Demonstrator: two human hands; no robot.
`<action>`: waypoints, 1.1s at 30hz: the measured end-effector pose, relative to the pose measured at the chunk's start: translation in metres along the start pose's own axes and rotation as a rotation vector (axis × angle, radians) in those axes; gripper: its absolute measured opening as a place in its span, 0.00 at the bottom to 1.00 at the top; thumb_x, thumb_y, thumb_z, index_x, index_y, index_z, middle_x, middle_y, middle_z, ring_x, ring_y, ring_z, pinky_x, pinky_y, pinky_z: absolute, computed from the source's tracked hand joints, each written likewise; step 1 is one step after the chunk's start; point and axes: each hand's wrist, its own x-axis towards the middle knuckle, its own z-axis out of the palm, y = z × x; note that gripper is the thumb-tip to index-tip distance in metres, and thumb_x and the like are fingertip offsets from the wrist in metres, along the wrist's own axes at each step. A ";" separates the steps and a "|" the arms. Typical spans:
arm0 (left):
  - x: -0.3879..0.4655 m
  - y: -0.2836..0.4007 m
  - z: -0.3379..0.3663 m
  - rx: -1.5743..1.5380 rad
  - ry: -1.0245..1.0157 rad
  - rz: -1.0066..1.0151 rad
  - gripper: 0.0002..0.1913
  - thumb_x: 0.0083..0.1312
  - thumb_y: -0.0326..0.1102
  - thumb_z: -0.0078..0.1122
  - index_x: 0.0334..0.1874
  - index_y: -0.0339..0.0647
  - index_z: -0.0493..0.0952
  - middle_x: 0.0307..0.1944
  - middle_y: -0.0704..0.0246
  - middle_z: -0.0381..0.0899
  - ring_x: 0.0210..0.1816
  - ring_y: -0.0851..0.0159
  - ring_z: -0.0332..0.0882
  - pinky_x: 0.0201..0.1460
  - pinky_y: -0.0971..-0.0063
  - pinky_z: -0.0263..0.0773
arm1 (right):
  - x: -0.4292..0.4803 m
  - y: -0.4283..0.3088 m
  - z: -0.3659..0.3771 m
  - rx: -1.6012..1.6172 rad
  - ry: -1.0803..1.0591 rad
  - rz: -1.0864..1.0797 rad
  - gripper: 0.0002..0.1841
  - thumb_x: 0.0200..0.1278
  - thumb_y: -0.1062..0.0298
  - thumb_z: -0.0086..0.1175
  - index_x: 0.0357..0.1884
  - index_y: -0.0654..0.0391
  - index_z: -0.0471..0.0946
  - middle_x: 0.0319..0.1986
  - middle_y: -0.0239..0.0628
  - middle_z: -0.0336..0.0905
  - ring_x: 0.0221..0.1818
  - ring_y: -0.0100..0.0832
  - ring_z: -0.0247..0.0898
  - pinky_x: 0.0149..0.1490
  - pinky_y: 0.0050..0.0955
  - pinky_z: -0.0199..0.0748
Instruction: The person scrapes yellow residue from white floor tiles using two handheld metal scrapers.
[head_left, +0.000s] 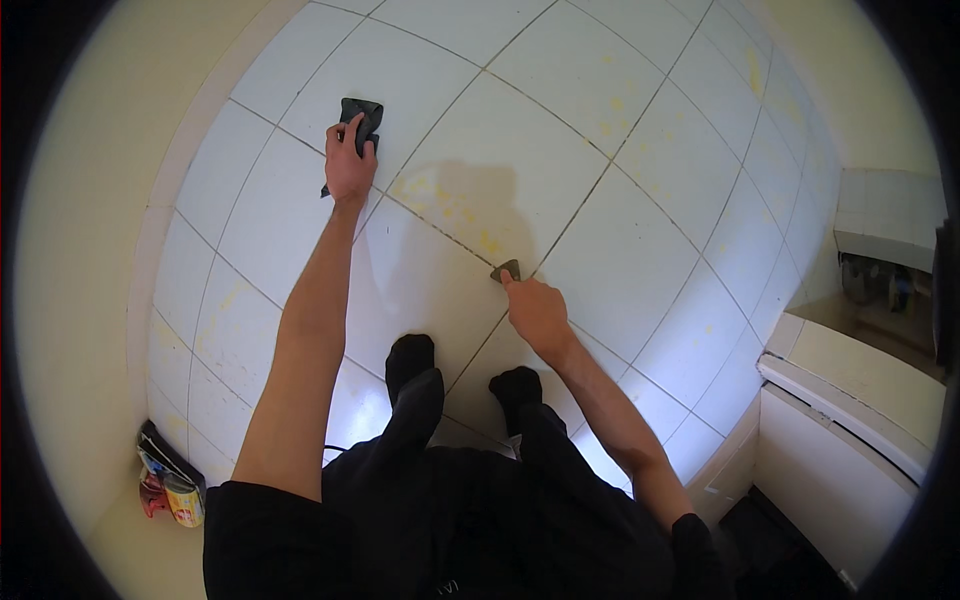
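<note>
My left hand (349, 163) presses a crumpled dark cloth (361, 112) on the white tiled floor (555, 120), at the upper left of the view. In my right hand (537, 310) is a small scraper (506, 271) with a roughly triangular blade; its handle is hidden by my fist. The blade is at a grout line, just below a patch of yellow stains (489, 241). More yellow specks (616, 103) are scattered over the tiles at the upper right.
My feet in black socks (411, 360) stand on the tiles below my hands. Against the left wall lie a dark bag or pouch (166, 454) and a yellow can (184, 501). A white cabinet or appliance (832, 442) stands at the lower right, with a recess (885, 289) behind it.
</note>
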 end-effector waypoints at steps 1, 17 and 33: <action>0.000 0.000 0.000 -0.002 -0.005 -0.011 0.27 0.62 0.31 0.60 0.66 0.55 0.75 0.59 0.61 0.70 0.58 0.50 0.76 0.59 0.58 0.76 | 0.001 0.000 -0.001 -0.002 0.027 -0.001 0.20 0.71 0.71 0.47 0.62 0.59 0.76 0.27 0.43 0.84 0.30 0.42 0.84 0.32 0.41 0.81; 0.001 -0.004 0.002 -0.017 -0.006 -0.005 0.27 0.63 0.31 0.59 0.67 0.57 0.75 0.59 0.61 0.70 0.58 0.51 0.76 0.58 0.58 0.76 | 0.004 -0.006 0.013 0.032 0.055 0.018 0.31 0.65 0.73 0.48 0.73 0.56 0.67 0.29 0.46 0.83 0.31 0.46 0.84 0.35 0.44 0.81; 0.000 -0.004 0.001 -0.007 0.007 0.006 0.27 0.62 0.30 0.59 0.66 0.55 0.75 0.58 0.62 0.71 0.57 0.51 0.77 0.57 0.58 0.76 | 0.007 -0.008 0.006 -0.016 -0.036 0.009 0.32 0.64 0.74 0.49 0.74 0.56 0.67 0.28 0.43 0.82 0.30 0.42 0.83 0.34 0.41 0.81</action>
